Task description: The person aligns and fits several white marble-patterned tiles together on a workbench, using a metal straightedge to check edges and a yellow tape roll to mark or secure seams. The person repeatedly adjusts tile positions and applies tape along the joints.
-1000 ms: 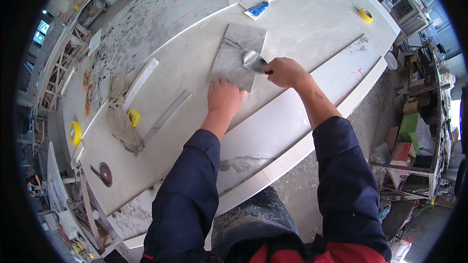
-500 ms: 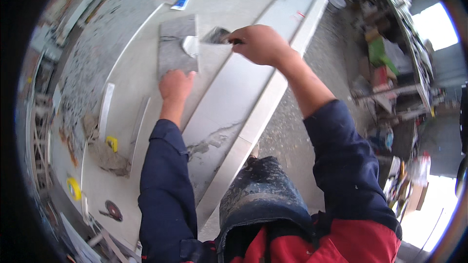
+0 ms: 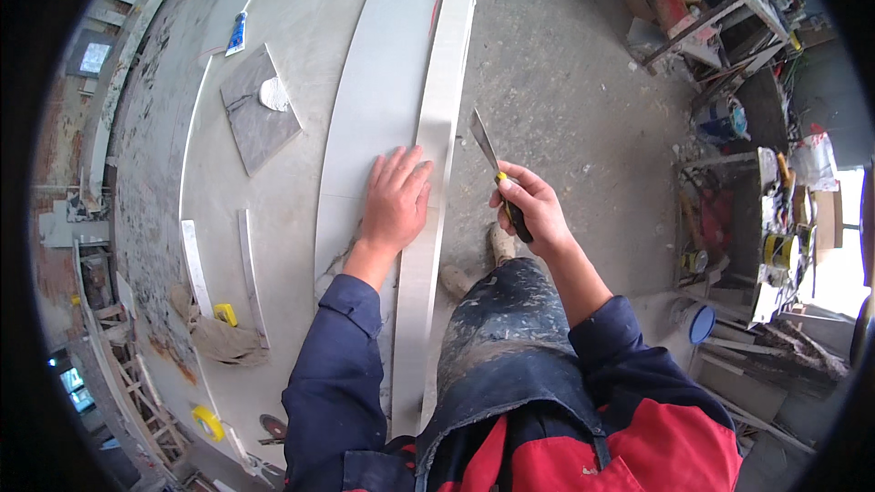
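Note:
My left hand [image 3: 396, 200] lies flat with its fingers stretched out on the long pale stone slab [image 3: 378, 73], fingertips close to the raised light strip [image 3: 440, 114] along its edge. My right hand [image 3: 540, 211] grips a putty knife [image 3: 484, 140] by its black and yellow handle. The thin metal blade points up and away over the floor, apart from the slab. Farther left, a grey veined tile [image 3: 246, 128] carries a dab of white paste [image 3: 273, 94]. A blue and white tube [image 3: 237, 34] rests beyond that tile.
Two narrow strips [image 3: 194, 264] lie on the left of the worktop, near a crumpled cloth [image 3: 228, 343] and a yellow tape measure [image 3: 225, 313]. A yellow tape roll [image 3: 208, 423] sits nearer. Cluttered shelves [image 3: 720, 23] and a bucket [image 3: 698, 321] stand to the right.
My left hand has left the grey tile and now rests on the slab. My right hand has swung from beside the tile to above the floor. The view has turned rightward.

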Motion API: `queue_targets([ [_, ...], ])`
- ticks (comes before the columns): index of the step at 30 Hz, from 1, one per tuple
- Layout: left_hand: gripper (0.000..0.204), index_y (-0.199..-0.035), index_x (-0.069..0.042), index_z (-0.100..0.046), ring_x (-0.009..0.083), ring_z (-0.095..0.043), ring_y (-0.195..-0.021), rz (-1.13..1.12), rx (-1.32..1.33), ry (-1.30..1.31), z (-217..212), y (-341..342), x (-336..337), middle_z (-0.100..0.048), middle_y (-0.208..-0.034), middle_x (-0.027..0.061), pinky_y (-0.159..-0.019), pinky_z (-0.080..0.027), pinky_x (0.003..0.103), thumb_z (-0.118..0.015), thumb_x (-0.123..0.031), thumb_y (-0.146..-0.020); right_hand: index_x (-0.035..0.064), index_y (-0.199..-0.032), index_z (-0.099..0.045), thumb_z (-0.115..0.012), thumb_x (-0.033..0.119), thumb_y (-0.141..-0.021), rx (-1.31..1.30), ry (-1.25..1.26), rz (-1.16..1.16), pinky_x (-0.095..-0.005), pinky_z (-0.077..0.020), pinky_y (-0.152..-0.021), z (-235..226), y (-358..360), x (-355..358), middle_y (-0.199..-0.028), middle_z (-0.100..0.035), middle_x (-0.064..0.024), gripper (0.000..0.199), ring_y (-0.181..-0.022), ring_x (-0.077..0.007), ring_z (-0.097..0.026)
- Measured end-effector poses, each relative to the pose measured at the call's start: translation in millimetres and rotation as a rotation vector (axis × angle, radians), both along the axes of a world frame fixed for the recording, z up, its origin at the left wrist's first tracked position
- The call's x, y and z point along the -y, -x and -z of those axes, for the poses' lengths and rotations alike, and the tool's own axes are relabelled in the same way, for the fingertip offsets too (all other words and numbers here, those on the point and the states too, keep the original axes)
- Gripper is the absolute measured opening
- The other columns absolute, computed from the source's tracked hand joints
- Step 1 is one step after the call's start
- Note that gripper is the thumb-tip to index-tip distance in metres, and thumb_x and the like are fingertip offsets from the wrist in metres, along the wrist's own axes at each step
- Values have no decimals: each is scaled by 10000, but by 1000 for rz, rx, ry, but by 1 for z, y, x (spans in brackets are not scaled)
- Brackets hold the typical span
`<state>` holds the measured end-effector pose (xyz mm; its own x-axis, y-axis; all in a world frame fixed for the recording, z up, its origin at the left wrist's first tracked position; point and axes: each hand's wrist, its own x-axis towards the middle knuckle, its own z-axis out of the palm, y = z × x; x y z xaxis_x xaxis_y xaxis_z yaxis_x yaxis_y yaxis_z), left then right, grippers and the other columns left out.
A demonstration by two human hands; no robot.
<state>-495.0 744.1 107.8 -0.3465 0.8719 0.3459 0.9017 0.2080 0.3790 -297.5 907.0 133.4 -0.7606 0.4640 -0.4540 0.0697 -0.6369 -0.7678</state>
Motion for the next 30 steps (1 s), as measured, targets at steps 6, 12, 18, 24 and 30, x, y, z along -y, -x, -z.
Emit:
queue_targets([
  [6, 288, -1229, -57, -679, 388, -513, -1346, -13, 15, 17, -1, -1, 2, -587, -1426, 154, -1147, -347, 561, -611, -94, -951, 77, -1357, -594, -675, 207, -993, 39, -82, 39, -239, -444, -475, 21, 25, 4, -853, -662, -44, 394, -561, -90, -572],
  [12, 281, -1228, -56, -684, 377, -518, -1348, -16, 9, 35, 1, -2, 0, -596, -1424, 136, -1153, -346, 553, -601, -101, -964, 72, -1395, -595, -667, 192, -998, 106, -196, 17, -230, -440, -471, 24, 45, 5, -840, -648, -24, 421, -562, -68, -560],
  [18, 291, -1220, -69, -683, 358, -514, -1351, -22, -9, 25, 5, 2, -1, -601, -1418, 115, -1165, -338, 546, -635, -121, -938, 76, -1405, -611, -662, 171, -996, 277, -301, -96, -220, -434, -483, 17, 25, 15, -809, -613, 8, 423, -561, -54, -532],
  [24, 303, -1230, -70, -684, 350, -508, -1361, -19, -10, 33, 2, 1, -1, -595, -1430, 118, -1168, -338, 537, -628, -112, -935, 88, -1388, -635, -706, 177, -966, 360, -503, -142, -239, -440, -519, 28, -3, 32, -775, -596, 30, 437, -585, -47, -509],
  [30, 300, -1224, -66, -688, 355, -515, -1350, -12, -6, 21, 3, 2, -2, -605, -1417, 118, -1164, -339, 537, -624, -110, -935, 105, -1366, -654, -730, 182, -943, 362, -684, -68, -245, -474, -568, 49, -14, 51, -791, -624, 16, 436, -615, -50, -529],
])
